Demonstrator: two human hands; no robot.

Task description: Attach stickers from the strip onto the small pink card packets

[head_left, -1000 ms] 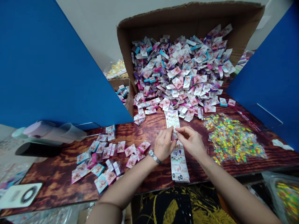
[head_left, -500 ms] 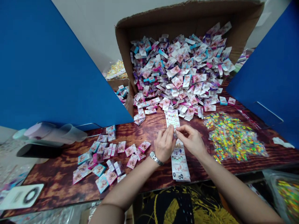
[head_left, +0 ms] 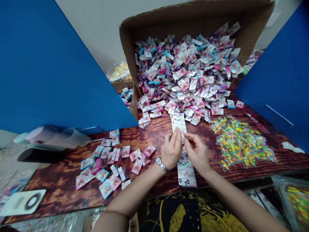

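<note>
Long narrow printed paper leaflets [head_left: 185,174], with rows of small coloured pictures, lie lengthwise in front of me, seemingly stacked with edges slightly offset. My left hand [head_left: 171,149], with a metal watch on the wrist, is closed over their middle, fingers pressed together. Beside it, my right hand [head_left: 196,153] pinches with thumb and forefinger at the same spot. A bit of white printed paper shows between the fingertips; the rest of it is hidden by the hands. Small pink and blue boxes [head_left: 106,189] printed with a hand picture lie loosely grouped to the left.
A large cardboard carton [head_left: 127,48] tipped towards me spills many small open-ended boxes [head_left: 183,84]. Clear bags of colourful pieces [head_left: 243,141] lie to the right. Blue panels [head_left: 60,80] flank both sides. A white phone-like object [head_left: 23,203] rests at the left table edge.
My right hand has shifted slightly left and down, its fingers more curled. The left fingers have straightened a little over the paper. The boxes and bags have stayed put.
</note>
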